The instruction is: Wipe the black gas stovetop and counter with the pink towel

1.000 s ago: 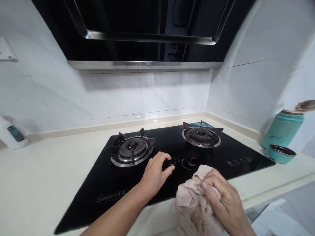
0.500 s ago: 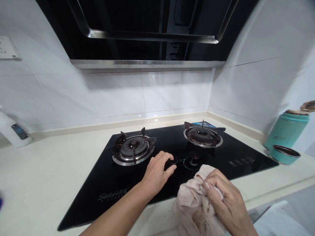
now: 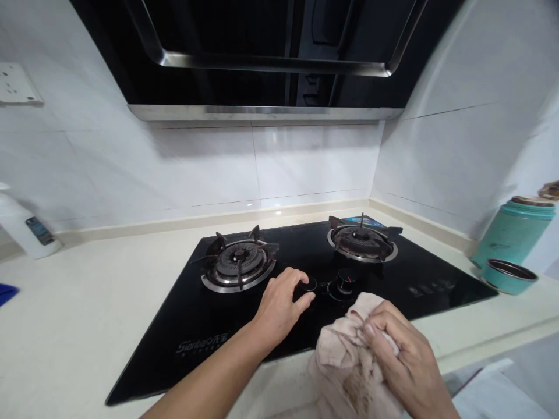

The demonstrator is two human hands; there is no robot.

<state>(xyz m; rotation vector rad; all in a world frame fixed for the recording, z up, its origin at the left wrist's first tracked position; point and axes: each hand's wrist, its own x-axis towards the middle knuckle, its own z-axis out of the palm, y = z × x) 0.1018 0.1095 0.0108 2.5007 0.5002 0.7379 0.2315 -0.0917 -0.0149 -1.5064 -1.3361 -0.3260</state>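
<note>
A black glass gas hob (image 3: 406, 273) with two burners lies in the pale countertop. My left hand (image 3: 279, 308) rests on the glass, its fingers curled round the left control knob (image 3: 308, 284). The right knob (image 3: 346, 279) stands free beside it. My right hand (image 3: 404, 358) is closed on a crumpled, stained pinkish cloth (image 3: 343, 355) at the hob's front edge. The left burner (image 3: 238, 263) and the right burner (image 3: 362, 241) show no flame.
A black range hood (image 3: 262, 64) hangs low over the hob. A teal canister (image 3: 510, 230) and a teal lid or bowl (image 3: 509, 274) stand at the right wall. At the far left stands a white bottle (image 3: 24, 230), with a blue object (image 3: 6, 292) at the frame edge.
Both hands keep their grips. The view has shifted slightly left, bringing the blue object into the frame.
</note>
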